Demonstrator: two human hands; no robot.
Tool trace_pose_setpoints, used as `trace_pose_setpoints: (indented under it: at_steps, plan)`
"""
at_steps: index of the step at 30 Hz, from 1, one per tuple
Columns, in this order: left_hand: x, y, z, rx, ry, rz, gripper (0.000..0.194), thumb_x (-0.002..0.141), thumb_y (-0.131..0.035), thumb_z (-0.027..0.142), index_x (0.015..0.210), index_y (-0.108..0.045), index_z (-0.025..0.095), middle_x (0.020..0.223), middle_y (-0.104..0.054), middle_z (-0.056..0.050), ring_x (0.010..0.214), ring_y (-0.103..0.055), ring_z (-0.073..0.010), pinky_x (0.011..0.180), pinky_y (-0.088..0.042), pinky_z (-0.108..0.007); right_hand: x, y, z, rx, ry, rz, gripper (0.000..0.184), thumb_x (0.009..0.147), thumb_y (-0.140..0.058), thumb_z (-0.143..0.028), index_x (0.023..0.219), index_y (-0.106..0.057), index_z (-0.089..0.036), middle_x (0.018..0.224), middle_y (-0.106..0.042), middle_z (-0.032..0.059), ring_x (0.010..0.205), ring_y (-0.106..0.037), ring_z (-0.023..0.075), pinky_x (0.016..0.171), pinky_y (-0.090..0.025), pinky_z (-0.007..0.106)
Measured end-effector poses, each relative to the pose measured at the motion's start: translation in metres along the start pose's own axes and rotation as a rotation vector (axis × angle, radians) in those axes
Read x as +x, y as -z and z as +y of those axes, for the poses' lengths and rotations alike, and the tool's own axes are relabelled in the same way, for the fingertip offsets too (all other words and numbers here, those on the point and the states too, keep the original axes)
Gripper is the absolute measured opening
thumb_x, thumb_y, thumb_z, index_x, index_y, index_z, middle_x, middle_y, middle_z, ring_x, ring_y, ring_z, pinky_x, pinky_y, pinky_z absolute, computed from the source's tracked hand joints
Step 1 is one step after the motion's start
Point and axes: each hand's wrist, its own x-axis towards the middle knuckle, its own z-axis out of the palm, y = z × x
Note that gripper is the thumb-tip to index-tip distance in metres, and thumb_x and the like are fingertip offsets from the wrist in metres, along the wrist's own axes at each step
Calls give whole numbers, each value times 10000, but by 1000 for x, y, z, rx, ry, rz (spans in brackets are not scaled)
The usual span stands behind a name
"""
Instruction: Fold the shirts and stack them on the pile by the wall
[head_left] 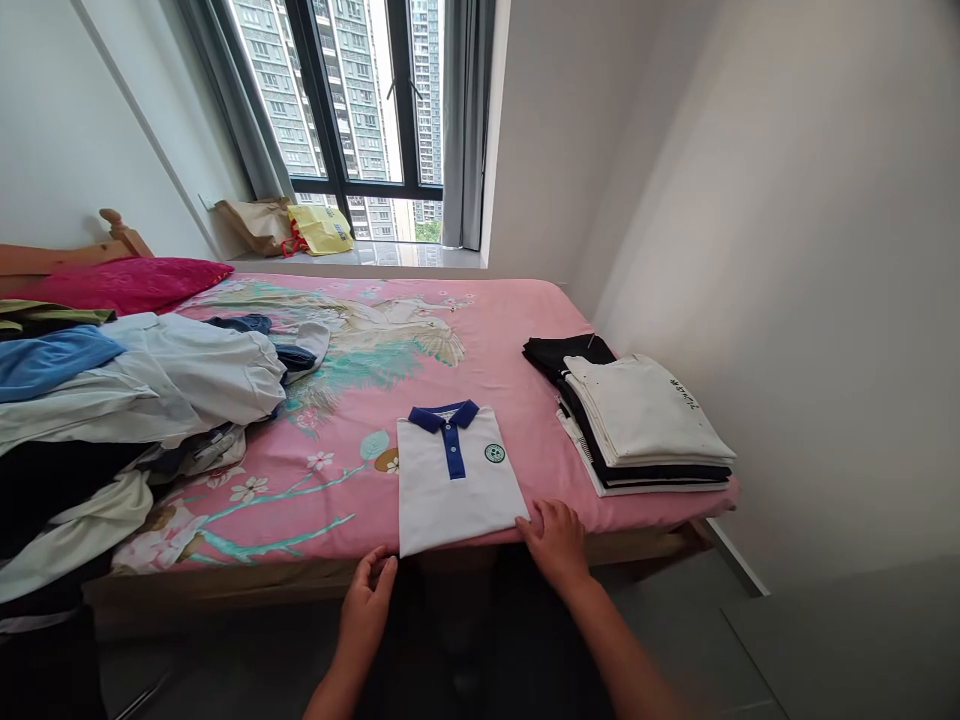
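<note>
A folded white polo shirt [452, 480] with a blue collar and a round green badge lies at the near edge of the pink bed [495, 340]. My left hand [367, 603] sits at the shirt's bottom left corner with its fingers curled round the hem. My right hand [556, 540] rests at the bottom right corner, fingers bent against the cloth and the sheet. Both hands touch the shirt's lower edge.
A stack of folded black and white clothes [637, 425] sits right of the shirt. A loose heap of unfolded garments [127, 400] covers the bed's left side, with a red pillow [120, 283] behind. Bags [292, 228] stand on the windowsill. A wall runs along the right.
</note>
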Motion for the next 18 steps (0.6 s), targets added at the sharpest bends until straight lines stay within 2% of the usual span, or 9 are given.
trace_pose_setpoints:
  at_steps: [2,4,9,13,16,18]
  plan:
    - [3,-10,6,-85,74,-46,649,602,-688,546,1102,-571,150,965,-685,-97,841,-662,-242,727,-513,-337,14,11,-12,3,-81,-113,455,803,-496,-550,1028,-648,-185,1091,-610,124,1048,-513,290,877,-374,416]
    - [11,-19,13,-112,132,-68,653,603,-714,501,1116,-544,134,911,-682,-90,704,-665,-207,611,-502,-300,30,19,-19,36,-106,-234,429,786,-503,-554,935,-665,-185,1037,-631,119,1017,-536,284,842,-380,393]
    - [34,-25,29,-114,283,-131,452,689,-711,357,1044,-542,134,767,-650,-35,509,-627,-151,469,-471,-252,63,18,-21,289,-192,-424,351,703,-603,-514,751,-628,-167,916,-652,123,975,-568,301,787,-381,362]
    - [49,-19,41,-264,365,-266,327,701,-719,330,928,-572,146,692,-643,-15,536,-629,-139,499,-508,-248,84,5,-22,520,-272,-514,310,663,-667,-458,682,-599,-156,827,-662,108,894,-600,279,698,-420,318]
    - [59,-15,51,-361,411,-380,296,722,-703,308,939,-590,141,782,-688,-66,642,-671,-170,578,-541,-267,98,-2,-27,740,-327,-604,287,703,-646,-415,799,-619,-146,841,-681,84,807,-625,217,619,-452,276]
    - [66,-14,60,-397,450,-431,308,748,-674,294,999,-592,136,842,-702,-97,704,-688,-198,617,-555,-293,105,-5,-31,892,-359,-659,301,734,-617,-396,896,-620,-142,895,-688,81,800,-635,191,626,-479,271]
